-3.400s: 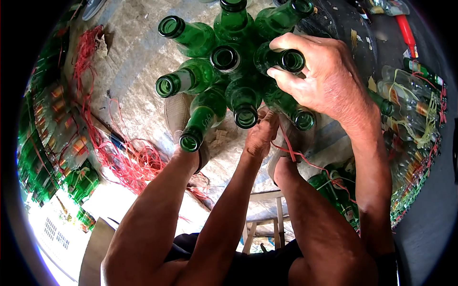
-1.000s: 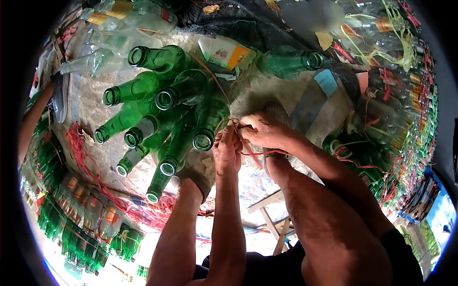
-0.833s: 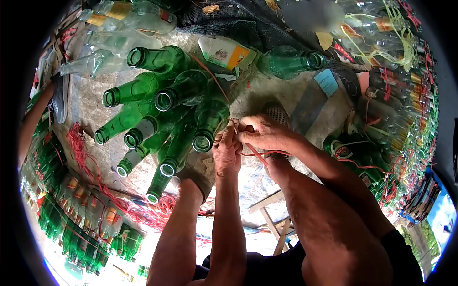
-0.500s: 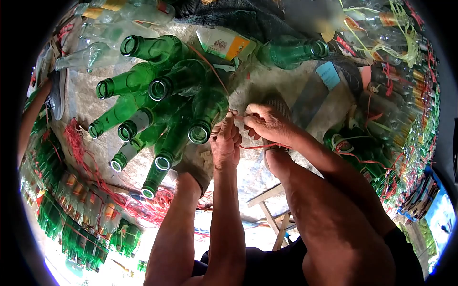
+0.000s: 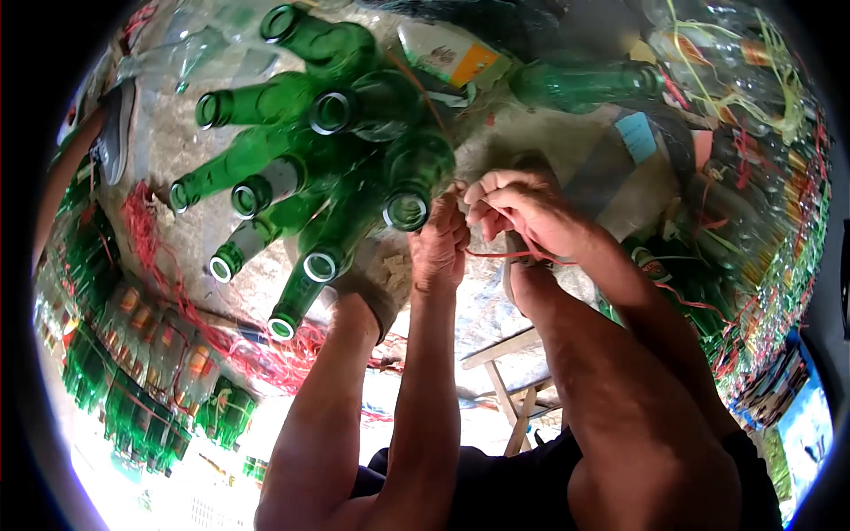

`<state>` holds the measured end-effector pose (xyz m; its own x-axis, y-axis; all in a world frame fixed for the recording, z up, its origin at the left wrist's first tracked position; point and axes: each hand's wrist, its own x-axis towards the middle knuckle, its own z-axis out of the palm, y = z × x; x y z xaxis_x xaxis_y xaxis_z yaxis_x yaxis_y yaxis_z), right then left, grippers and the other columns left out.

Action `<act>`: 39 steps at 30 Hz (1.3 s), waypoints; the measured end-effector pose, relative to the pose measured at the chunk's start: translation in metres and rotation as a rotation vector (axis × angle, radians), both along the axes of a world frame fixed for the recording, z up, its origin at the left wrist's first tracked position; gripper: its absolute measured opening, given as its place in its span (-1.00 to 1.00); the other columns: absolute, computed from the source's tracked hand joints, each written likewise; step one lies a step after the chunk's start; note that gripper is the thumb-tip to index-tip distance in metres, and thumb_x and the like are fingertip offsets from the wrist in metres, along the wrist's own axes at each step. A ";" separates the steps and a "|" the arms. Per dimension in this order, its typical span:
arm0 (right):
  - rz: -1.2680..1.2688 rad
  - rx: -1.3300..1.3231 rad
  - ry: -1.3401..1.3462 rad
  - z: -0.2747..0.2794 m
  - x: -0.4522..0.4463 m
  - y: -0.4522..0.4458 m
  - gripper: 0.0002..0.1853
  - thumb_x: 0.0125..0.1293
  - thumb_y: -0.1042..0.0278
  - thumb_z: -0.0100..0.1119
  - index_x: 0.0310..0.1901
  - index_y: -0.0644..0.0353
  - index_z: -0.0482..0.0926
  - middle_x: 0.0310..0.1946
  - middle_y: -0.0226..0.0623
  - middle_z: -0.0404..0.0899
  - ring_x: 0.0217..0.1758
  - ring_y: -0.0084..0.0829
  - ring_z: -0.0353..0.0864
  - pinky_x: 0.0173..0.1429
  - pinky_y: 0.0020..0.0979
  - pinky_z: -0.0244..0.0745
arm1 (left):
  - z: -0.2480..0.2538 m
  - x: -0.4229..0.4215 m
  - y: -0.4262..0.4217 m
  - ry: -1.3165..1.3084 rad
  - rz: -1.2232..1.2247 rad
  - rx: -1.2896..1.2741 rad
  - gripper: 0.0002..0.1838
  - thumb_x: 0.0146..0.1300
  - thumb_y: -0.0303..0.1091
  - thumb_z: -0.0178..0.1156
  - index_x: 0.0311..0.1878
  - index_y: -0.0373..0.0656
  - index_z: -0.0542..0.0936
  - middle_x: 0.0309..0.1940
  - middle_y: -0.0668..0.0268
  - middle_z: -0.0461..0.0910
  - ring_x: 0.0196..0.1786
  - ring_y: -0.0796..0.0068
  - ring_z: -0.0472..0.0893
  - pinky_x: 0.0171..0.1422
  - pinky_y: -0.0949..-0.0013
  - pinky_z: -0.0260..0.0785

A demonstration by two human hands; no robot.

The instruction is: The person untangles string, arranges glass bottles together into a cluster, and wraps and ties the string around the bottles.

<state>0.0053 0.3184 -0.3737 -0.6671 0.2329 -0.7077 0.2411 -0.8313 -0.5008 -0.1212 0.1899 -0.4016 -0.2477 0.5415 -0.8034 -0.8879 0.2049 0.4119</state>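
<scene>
Nine green bottles (image 5: 328, 164) are being counted in one cluster, with the necks being splayed in view toward the left and back toward the person. The cluster is being recorded to the left of both hands and partly beyond them. The left hand (image 5: 440, 237) is being placed nearer, just beside the closest bottle (image 5: 423, 164) at the cluster's right edge; whether contact is being made cannot be told.

A thin strand (image 5: 428, 93) is being seen along the far right side of the cluster, its long axis being directed down toward the left hand. That hand is being held closed, thumb and fingers being pressed together; the exact pinch is being obscured by shade. The right hand (image 5: 527, 210) is being held close beside it, farther from the bottles, with thumb and forefinger being pinched on red twine (image 5: 496, 255). Only a narrow gap is being left between the hands, and below it a slack length of the twine is being carried across toward the right.

The governing relation is being judged as follows: bottles on one side, right hand on the other, left hand between.

A lone green bottle (image 5: 580, 86) is being noted lying well apart, beyond the right hand, its long axis being turned crosswise.
</scene>
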 end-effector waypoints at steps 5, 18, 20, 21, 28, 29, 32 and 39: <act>0.063 0.037 0.087 -0.003 0.007 -0.005 -0.73 0.60 0.41 0.12 0.19 0.37 0.61 0.07 -0.09 0.73 0.09 -0.30 0.74 0.26 -0.23 0.67 | -0.005 0.007 0.000 0.018 0.056 0.017 -0.78 0.63 -0.22 0.12 -0.10 -0.14 0.63 -0.52 0.58 0.46 -0.56 0.79 0.34 -0.54 0.64 0.06; -0.253 0.190 -0.039 -0.020 -0.009 -0.008 -0.71 0.63 0.14 0.15 -0.12 0.23 0.62 -0.17 -0.33 0.60 0.03 -0.44 0.62 0.24 -0.24 0.57 | -0.005 0.006 -0.004 -0.011 0.135 0.064 -0.69 0.51 -0.31 0.25 -0.44 0.04 0.49 -0.64 0.66 0.25 -0.63 0.80 0.13 -0.56 0.52 -0.10; -0.396 0.098 0.095 -0.030 -0.007 -0.005 -0.73 0.64 0.12 0.09 -0.07 0.17 0.59 -0.15 -0.32 0.63 0.08 -0.34 0.63 0.35 -0.18 0.50 | -0.011 0.006 -0.011 -0.045 0.176 0.124 -0.77 0.46 -0.31 0.32 -0.36 -0.01 0.54 -0.63 0.64 0.25 -0.63 0.77 0.16 -0.56 0.52 -0.10; -0.397 0.044 0.150 -0.033 -0.007 0.000 -0.74 0.65 0.12 0.08 -0.05 0.16 0.58 -0.14 -0.33 0.64 0.09 -0.33 0.63 0.37 -0.18 0.48 | -0.003 0.002 -0.008 -0.035 0.144 0.067 -0.74 0.47 -0.38 0.21 -0.41 0.02 0.48 -0.64 0.64 0.24 -0.63 0.76 0.14 -0.56 0.52 -0.10; -0.555 -0.062 0.159 -0.037 -0.042 0.015 -0.72 0.66 0.09 0.04 0.08 0.12 0.58 -0.05 -0.35 0.70 0.10 -0.34 0.64 0.40 -0.19 0.43 | 0.000 0.001 -0.005 0.019 0.132 0.013 -0.76 0.43 -0.46 0.06 -0.42 0.02 0.49 -0.64 0.62 0.25 -0.64 0.77 0.13 -0.57 0.53 -0.10; -0.584 -0.076 0.180 -0.041 -0.045 0.016 -0.71 0.66 0.08 0.03 0.10 0.11 0.59 -0.05 -0.35 0.71 0.09 -0.35 0.64 0.39 -0.18 0.43 | 0.001 0.000 -0.005 0.024 0.134 0.009 -0.76 0.45 -0.44 0.08 -0.42 0.02 0.49 -0.64 0.62 0.25 -0.64 0.77 0.13 -0.57 0.53 -0.10; -0.632 -0.101 0.035 -0.050 -0.055 0.018 -0.73 0.67 0.10 0.02 0.05 0.09 0.60 -0.10 -0.38 0.70 0.01 -0.39 0.61 0.29 -0.22 0.44 | 0.005 -0.003 -0.004 0.011 0.125 -0.036 -0.75 0.49 -0.37 0.13 -0.41 0.01 0.50 -0.64 0.62 0.26 -0.64 0.77 0.14 -0.57 0.53 -0.09; -0.566 -0.020 0.019 -0.047 -0.070 0.028 -0.62 0.65 0.13 0.03 -0.42 -0.01 0.37 -0.52 -0.53 0.33 -0.49 -0.53 0.28 -0.33 -0.46 0.29 | 0.005 -0.001 -0.002 0.116 0.133 -0.071 -0.68 0.52 -0.33 0.18 -0.46 0.02 0.47 -0.66 0.61 0.26 -0.66 0.76 0.14 -0.59 0.52 -0.07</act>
<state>-0.0648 0.3459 -0.4206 -0.4545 0.5445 -0.7049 -0.2543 -0.8378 -0.4832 -0.1221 0.1879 -0.3962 -0.4066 0.4404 -0.8004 -0.8565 0.1211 0.5017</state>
